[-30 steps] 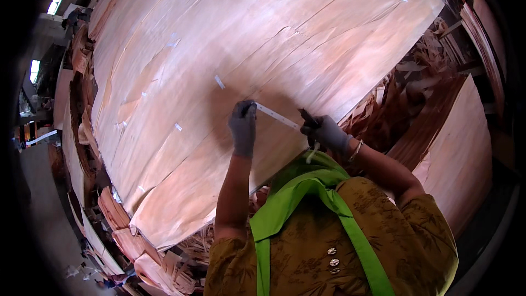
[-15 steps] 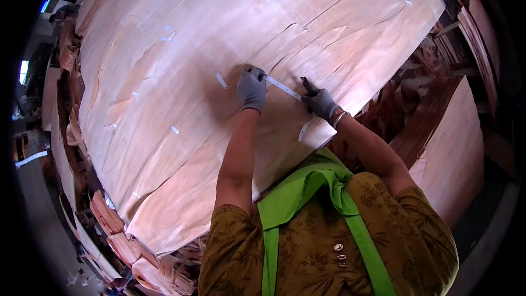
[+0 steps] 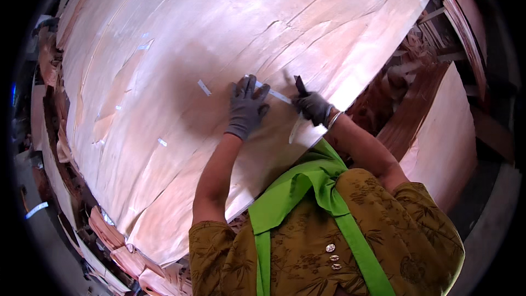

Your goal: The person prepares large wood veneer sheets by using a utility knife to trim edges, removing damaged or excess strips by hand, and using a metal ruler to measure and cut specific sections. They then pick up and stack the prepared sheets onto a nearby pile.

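Left hand (image 3: 247, 107) newly spread over veneer (image 3: 219, 27), scraps (image 3: 378, 97) alongside

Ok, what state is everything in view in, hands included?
Left hand: fingers spread, over the strip's left end
Right hand: closed around the dark tool
Dark tool: held, tip away from the person
White strip: straight, running between the hands
Wood sheet: spread out, creased in places
Short white piece: lying on the sheet
Green apron: worn
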`<move>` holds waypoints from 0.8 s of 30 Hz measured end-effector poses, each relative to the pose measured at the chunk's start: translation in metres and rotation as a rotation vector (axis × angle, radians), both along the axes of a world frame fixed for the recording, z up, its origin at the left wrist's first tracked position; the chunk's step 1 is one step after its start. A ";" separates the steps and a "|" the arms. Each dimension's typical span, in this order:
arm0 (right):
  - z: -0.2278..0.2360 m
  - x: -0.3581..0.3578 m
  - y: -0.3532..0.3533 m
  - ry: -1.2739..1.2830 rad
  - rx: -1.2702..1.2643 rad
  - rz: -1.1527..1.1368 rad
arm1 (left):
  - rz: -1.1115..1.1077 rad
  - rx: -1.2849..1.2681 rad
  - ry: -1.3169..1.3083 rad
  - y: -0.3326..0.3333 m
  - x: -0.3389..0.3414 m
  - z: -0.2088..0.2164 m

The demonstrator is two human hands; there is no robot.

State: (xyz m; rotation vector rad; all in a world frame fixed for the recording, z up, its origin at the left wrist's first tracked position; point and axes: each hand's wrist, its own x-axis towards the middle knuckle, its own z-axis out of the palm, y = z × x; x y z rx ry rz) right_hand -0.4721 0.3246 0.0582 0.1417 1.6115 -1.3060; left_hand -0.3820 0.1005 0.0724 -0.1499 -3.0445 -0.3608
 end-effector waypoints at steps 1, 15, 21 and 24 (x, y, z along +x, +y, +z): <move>0.003 0.015 -0.004 -0.016 0.004 -0.021 | 0.009 0.005 -0.002 0.001 0.001 -0.001; 0.035 -0.028 0.063 0.036 -0.223 -0.598 | 0.032 -0.033 -0.106 0.007 -0.009 -0.003; -0.002 -0.038 0.088 0.010 -0.358 -0.639 | -0.022 -0.051 -0.108 0.004 -0.003 -0.003; 0.003 -0.022 0.070 0.044 -0.247 -0.592 | -0.118 0.056 -0.094 -0.028 0.001 -0.001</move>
